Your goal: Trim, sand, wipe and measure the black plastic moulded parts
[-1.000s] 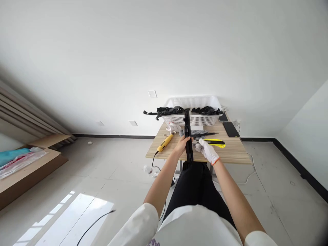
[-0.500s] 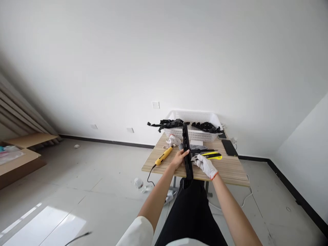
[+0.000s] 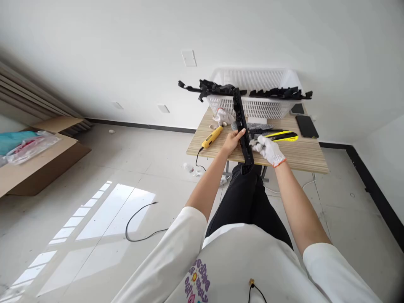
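Observation:
My bare left hand (image 3: pixel 233 140) grips a long black plastic strip (image 3: pixel 242 122) that runs from my lap up over the wooden table (image 3: pixel 303 155) toward the white basket (image 3: pixel 255 107). My right hand (image 3: pixel 268 149), in a white glove with an orange cuff, is closed around a yellow and black utility knife (image 3: pixel 280 136), whose tip sits against the strip's right side.
Black plastic parts (image 3: pixel 211 88) lie across the basket's rim. A yellow corded tool (image 3: pixel 212 137), a spare white glove (image 3: pixel 222 115) and two dark phones (image 3: pixel 306 126) rest on the table. Cardboard (image 3: pixel 38 162) lies at left; a black cable (image 3: pixel 139 223) and a bottle (image 3: pixel 188 168) are on the floor.
The camera tilted down and the view shifted, so more of my torso and the floor show. Both hands keep their hold on the strip and the knife at the table's front edge.

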Motion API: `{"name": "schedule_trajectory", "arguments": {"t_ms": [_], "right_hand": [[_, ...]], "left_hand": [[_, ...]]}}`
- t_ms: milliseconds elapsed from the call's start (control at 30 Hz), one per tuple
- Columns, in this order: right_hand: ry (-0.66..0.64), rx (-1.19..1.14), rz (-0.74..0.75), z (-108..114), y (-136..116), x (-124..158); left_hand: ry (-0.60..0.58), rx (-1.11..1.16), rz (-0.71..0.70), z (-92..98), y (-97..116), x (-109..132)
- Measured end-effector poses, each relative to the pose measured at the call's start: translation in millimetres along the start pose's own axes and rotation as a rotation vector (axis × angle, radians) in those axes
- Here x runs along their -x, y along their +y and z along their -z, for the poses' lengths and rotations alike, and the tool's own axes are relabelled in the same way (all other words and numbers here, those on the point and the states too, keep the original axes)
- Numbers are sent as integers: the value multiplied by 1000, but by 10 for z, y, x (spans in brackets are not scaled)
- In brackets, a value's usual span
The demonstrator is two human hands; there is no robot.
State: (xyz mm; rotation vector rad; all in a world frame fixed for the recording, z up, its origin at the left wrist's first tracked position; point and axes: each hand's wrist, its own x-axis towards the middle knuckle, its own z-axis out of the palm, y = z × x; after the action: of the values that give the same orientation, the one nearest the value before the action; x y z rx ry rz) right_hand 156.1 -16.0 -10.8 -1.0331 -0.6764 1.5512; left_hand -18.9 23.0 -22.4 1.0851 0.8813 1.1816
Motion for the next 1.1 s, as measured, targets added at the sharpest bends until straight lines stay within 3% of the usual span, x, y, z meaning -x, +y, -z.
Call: {"name": "schedule_trajectory", "arguments": {"t_ms": [100,233,367,467,667,767,1100], "right_hand": [[-30,27,35,-17,18,-4],[-14,-22,71,-62,-40,0],[-22,-37,-53,-107,-139,-69],[15,-131,60,-110,-149,-162],[6,55,-8,-11,20,-228],[47,27,-26,-2,47,-209],[71,-32,-2,-79,-20,-160]], "left_hand": [[-85,17,-36,0,3,-9],[-68,24,14,-15,51,8],[-71,99,88,-25,94,-44],[-70,146,124,-10,92,-99],[-35,-136,2,39,90,-3],[-57,-241,-13,21,145,62],[-128,-179,-26,-11,172,56]]}}
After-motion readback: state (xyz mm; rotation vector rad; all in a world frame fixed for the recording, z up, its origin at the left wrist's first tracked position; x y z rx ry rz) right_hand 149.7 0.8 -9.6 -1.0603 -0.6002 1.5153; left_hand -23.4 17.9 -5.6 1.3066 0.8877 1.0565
